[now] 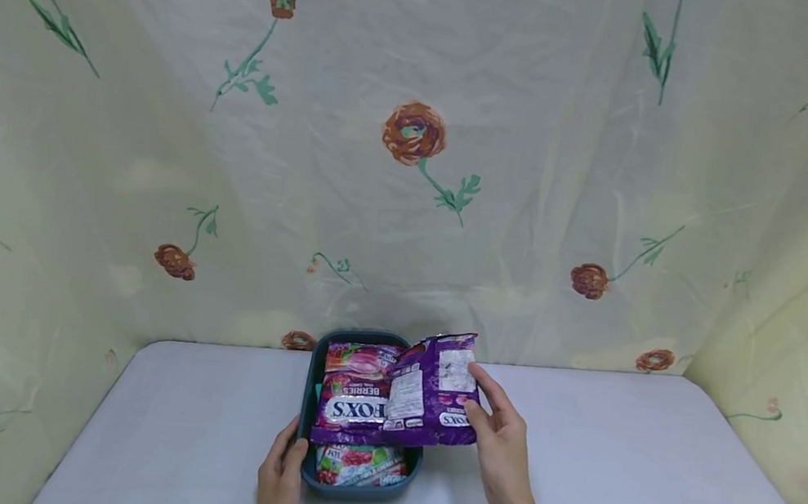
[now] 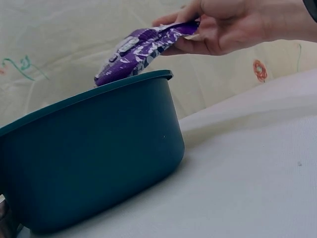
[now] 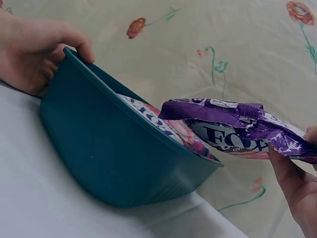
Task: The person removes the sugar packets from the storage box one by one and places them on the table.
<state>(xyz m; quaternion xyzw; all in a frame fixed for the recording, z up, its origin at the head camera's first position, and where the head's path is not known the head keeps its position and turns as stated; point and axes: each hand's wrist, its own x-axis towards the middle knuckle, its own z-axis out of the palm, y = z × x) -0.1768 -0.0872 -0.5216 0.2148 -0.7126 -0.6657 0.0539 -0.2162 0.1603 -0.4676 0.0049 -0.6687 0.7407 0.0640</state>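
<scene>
A teal plastic tub [image 1: 358, 494] holds several bags of candy. My left hand [image 1: 281, 473] grips its left side, with a digit over the rim, as the right wrist view shows. My right hand [image 1: 502, 443] pinches the right edge of a purple candy bag [image 1: 425, 398] between thumb and fingers. That bag is tilted above the tub's right rim, printed back panel facing up in the head view. Under its left part lies another purple candy bag [image 1: 351, 402] lettered FOX'S and BERRIES, partly covered. A green and red candy bag [image 1: 355, 462] shows at the tub's near end.
The tub stands on a white-covered table [image 1: 209, 420], near its back edge. Behind it hangs a pale curtain [image 1: 503, 295] printed with flowers, which also closes in both sides.
</scene>
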